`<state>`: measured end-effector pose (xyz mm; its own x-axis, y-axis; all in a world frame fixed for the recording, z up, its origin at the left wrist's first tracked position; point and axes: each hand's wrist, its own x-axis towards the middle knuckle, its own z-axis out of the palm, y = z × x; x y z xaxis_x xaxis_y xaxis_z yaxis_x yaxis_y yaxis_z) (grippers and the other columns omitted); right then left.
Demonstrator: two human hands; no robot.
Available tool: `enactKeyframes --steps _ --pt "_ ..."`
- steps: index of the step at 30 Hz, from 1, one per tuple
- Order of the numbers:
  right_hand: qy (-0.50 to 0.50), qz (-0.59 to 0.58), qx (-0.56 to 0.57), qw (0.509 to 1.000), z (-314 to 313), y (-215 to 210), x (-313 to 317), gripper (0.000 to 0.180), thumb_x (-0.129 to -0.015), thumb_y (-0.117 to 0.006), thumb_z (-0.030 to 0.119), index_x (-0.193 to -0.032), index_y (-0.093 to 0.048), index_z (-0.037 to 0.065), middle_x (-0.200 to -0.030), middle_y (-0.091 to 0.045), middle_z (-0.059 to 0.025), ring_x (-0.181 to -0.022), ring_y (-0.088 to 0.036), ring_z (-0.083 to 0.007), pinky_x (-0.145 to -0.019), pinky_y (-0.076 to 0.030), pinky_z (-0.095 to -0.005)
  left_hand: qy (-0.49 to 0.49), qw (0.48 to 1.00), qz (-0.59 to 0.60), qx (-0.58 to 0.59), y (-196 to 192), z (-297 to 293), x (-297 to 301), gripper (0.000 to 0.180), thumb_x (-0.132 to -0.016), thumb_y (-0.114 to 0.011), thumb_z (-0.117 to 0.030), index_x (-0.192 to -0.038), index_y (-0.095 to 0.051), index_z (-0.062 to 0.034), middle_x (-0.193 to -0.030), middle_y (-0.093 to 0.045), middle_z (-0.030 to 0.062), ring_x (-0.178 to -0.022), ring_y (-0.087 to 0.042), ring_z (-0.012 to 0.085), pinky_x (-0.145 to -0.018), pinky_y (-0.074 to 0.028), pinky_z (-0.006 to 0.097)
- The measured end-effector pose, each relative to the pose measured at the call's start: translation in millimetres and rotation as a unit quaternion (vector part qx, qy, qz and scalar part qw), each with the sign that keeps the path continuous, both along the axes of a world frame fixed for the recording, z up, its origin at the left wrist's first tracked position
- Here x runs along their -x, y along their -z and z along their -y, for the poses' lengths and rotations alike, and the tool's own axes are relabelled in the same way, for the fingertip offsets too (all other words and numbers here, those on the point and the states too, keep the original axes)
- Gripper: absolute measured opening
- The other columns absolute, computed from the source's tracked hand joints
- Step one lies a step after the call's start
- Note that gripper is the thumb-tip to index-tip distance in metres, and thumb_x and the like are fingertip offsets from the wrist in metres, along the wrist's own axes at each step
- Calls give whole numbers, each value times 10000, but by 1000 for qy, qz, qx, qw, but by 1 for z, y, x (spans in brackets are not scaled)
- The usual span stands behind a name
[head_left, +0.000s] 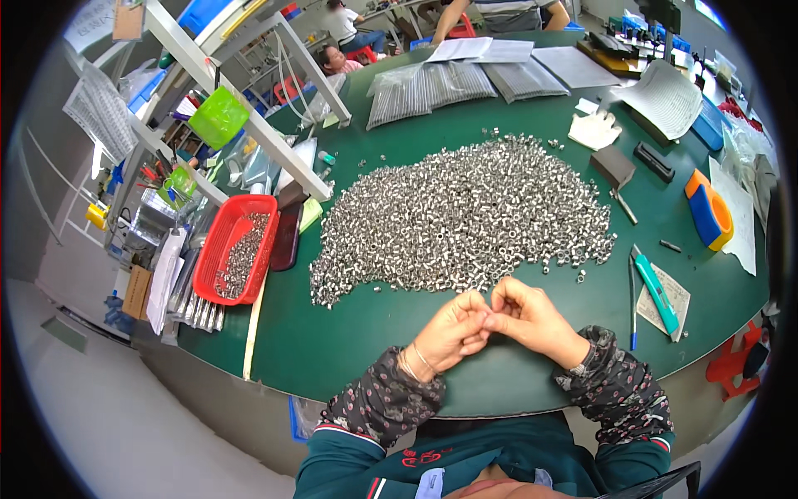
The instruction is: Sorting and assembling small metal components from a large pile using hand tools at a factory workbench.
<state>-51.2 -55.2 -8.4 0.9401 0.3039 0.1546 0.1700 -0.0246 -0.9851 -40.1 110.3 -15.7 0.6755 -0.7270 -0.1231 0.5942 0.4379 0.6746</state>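
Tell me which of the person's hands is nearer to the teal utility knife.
Right. The right hand is to the left of the teal utility knife, not touching it; the left hand is farther left, beyond the right hand.

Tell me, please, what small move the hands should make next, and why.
Perhaps ease the left hand and right hand slightly apart: they meet closely, hiding anything between them, just short of the pile of small metal rings.

ahead: ring pile (465, 220); right: passage until pen (632, 308); behind pile: perhaps narrow
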Motion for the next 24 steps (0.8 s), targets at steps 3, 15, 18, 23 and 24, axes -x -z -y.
enactKeyframes --steps 3,15,18,23,24 --pt "-23 -10 -2 1000 0 -14 6 212 -745 -645 115 -762 -453 27 -632 -469 22 -592 -411 -25 -495 -370 -195 -10 1000 13 -5 -4 -2 4 91 -850 -499 -152 -819 -454 -79 -690 -506 26 -463 -351 36 -380 -275 148" --pt "45 56 26 997 2 -17 -1 113 -751 -593 52 -820 -511 16 -672 -518 10 -589 -463 -44 -521 -376 -192 -108 993 41 -4 -8 -10 -14 89 -864 -460 -126 -885 -484 -43 -696 -462 40 -515 -346 48 -418 -307 161" --pt "62 54 65 994 1 -23 5 96 -757 -597 67 -799 -525 20 -587 -508 21 -532 -447 -33 -471 -364 -194 -142 987 69 -39 -4 -16 -16 121 -875 -443 -157 -879 -483 -42 -692 -431 31 -541 -334 54 -435 -305 165" --pt "79 248 237 936 13 -47 23 115 -711 -596 62 -795 -526 28 -650 -543 -97 -562 -549 -222 -506 -427 -296 -162 984 70 8 1 -19 -19 167 -884 -426 -210 -861 -476 -52 -672 -401 10 -534 -325 57 -425 -289 166" --pt "80 248 240 935 17 -52 29 115 -711 -596 62 -795 -526 28 -650 -543 -97 -562 -549 -222 -506 -427 -296 -170 983 73 9 2 -19 -21 159 -883 -428 -205 -866 -478 -55 -673 -402 9 -533 -327 58 -423 -289 168"
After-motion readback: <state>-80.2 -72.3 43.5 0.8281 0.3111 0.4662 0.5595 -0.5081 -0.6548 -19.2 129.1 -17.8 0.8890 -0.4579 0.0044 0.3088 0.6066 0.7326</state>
